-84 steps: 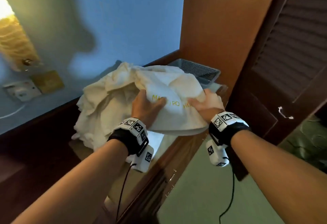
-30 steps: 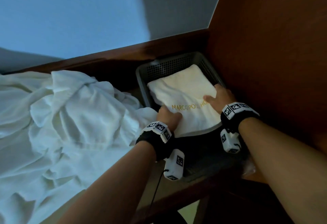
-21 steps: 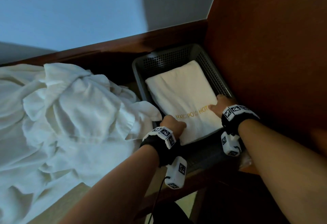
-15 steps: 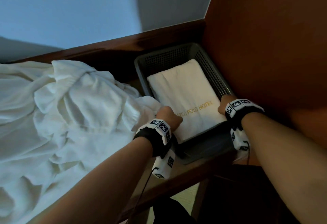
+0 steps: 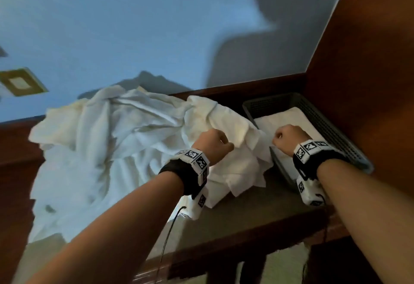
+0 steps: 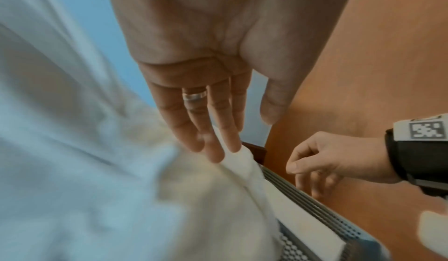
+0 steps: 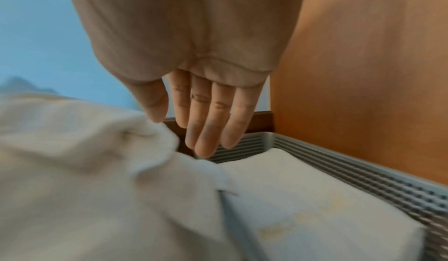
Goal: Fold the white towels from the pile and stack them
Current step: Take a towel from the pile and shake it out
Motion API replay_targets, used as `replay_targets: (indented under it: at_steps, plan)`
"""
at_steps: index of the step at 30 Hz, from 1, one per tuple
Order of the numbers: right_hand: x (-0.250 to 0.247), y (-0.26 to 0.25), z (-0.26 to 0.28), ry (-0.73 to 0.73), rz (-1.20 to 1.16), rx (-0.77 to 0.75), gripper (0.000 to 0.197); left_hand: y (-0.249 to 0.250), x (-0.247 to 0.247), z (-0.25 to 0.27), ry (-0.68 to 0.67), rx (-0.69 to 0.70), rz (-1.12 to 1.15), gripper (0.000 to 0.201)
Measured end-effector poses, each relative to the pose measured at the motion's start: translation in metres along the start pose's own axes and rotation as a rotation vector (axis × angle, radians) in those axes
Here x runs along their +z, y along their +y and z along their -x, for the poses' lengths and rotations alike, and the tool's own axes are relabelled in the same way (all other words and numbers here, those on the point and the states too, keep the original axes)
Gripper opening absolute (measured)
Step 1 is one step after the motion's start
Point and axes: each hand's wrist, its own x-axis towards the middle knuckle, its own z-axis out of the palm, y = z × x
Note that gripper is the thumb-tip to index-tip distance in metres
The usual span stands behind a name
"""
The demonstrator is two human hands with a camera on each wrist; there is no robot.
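Folding tally: one folded towel (image 5: 289, 116) lies flat in the grey basket (image 5: 333, 133), gold lettering up. I'd say it sits there so the stack has walls to keep it square.
Pile: the unfolded white towels (image 5: 107, 144) are heaped on the desk top (image 5: 257, 207) just left of the basket. One corner spills against the basket's near wall, so the next towel is within easy reach.
Left hand: the left hand (image 5: 212, 147) hovers over that spilling corner. In the wrist view its fingers (image 6: 213, 150) are straight and brush a fold of cloth. It touches the fold but grips nothing, and looks to be feeling for an edge.
Right hand: the right hand (image 5: 289, 137) hangs above the basket's left edge, fingers loose and holding nothing, apart from the left hand. It seems ready to take the other corner.
Stage: my guess is this is the gap between towels, one stacked and the next not yet picked up.
Surroundings: a wooden panel (image 5: 369, 82) closes the right side and a blue wall (image 5: 123, 26) stands behind. That corner braces the basket.
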Motion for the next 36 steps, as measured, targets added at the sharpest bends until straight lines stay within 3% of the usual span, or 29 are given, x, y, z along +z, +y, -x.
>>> replay_targets:
  at_steps: [6,12,15,17,20,22,24,26,28,32,36]
  plan:
    - [0.022,-0.147,0.055,0.016,-0.061,-0.342,0.016,-0.082,-0.111,0.085,0.256,-0.077,-0.130,0.014]
    - [0.022,-0.261,0.081,0.126,-0.108,-0.589,0.017,-0.133,-0.193,0.131,0.555,-0.146,-0.181,0.012]
    - [0.019,-0.308,0.078,0.156,-0.114,-0.763,0.031,-0.152,-0.219,0.140,0.716,-0.125,-0.267,0.022]
    - [0.020,-0.338,0.074,0.175,-0.070,-0.878,0.037,-0.171,-0.236,0.141,0.685,-0.156,-0.381,0.044]
    - [0.019,-0.378,0.072,0.145,0.062,-0.934,0.059,-0.203,-0.253,0.141,0.451,-0.252,-0.619,0.079]
    - [0.018,-0.395,0.069,0.093,0.144,-0.925,0.074,-0.216,-0.255,0.140,0.302,-0.274,-0.714,0.090]
    - [0.020,-0.405,0.064,0.061,0.238,-0.929,0.077,-0.225,-0.254,0.137,0.277,-0.244,-0.719,0.076]
    - [0.020,-0.409,0.059,0.036,0.261,-0.932,0.069,-0.228,-0.255,0.133,0.377,-0.144,-0.661,0.041]
    - [0.013,-0.411,0.054,0.027,0.284,-0.918,0.057,-0.223,-0.265,0.131,0.495,-0.076,-0.545,0.024]
    - [-0.014,-0.427,0.062,0.138,0.458,-0.928,0.040,-0.193,-0.317,0.138,0.708,-0.100,-0.277,0.031]
    - [-0.046,-0.471,0.111,0.286,0.116,-1.046,0.041,-0.156,-0.382,0.154,0.780,-0.035,-0.266,0.032]
